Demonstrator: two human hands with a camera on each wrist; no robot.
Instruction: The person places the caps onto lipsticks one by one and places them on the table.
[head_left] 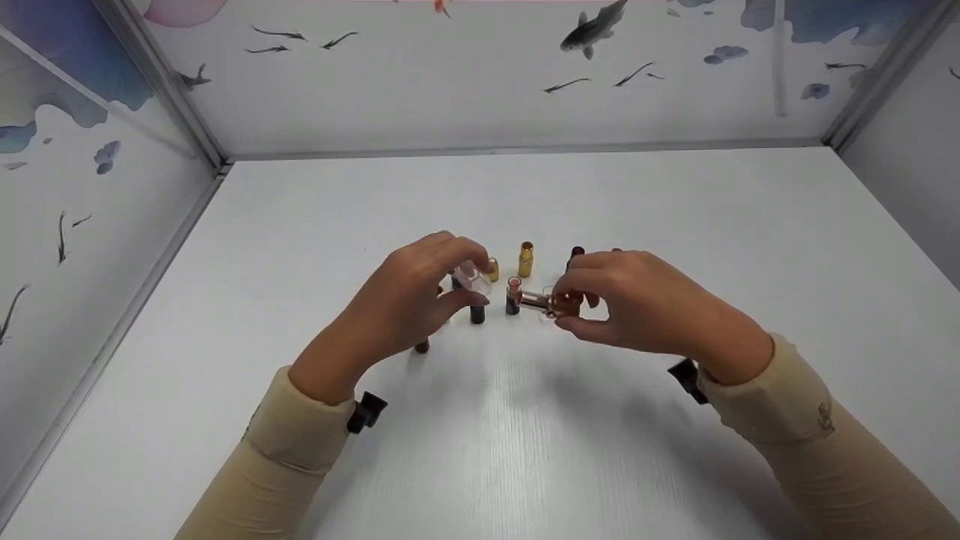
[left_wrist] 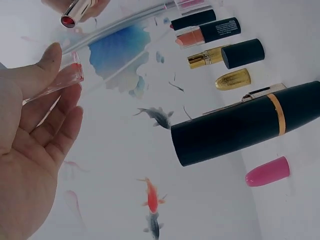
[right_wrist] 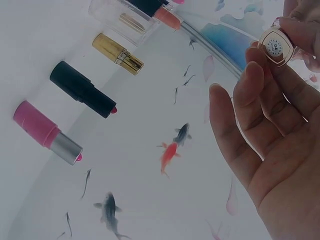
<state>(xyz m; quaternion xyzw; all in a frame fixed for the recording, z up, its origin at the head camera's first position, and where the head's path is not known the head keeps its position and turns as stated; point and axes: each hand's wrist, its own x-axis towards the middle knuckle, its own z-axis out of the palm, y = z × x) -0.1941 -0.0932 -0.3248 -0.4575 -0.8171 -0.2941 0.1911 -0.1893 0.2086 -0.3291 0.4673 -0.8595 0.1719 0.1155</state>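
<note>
In the head view my left hand [head_left: 405, 296] pinches a clear lipstick cap [head_left: 472, 279] between thumb and fingers. The left wrist view shows that see-through cap [left_wrist: 70, 76] with a reddish tint at its open end. Across from it, my right hand [head_left: 645, 304] grips a rose-gold lipstick [head_left: 535, 301], its tube pointing left toward the cap, a gap between them. From the right wrist, the lipstick's base [right_wrist: 276, 46] shows a round label reading 04. The red tip of the lipstick tube [left_wrist: 69, 21] sits inside the metal in the left wrist view.
Uncapped lipsticks stand on the white table [head_left: 510, 435] just beyond my hands, among them a gold one [head_left: 526, 259], a pink one [right_wrist: 47, 131] and a black one [right_wrist: 82, 89]. Loose caps stand there too: a pink cap [left_wrist: 268, 171] and a gold cap [left_wrist: 233, 79]. Printed panels enclose the table.
</note>
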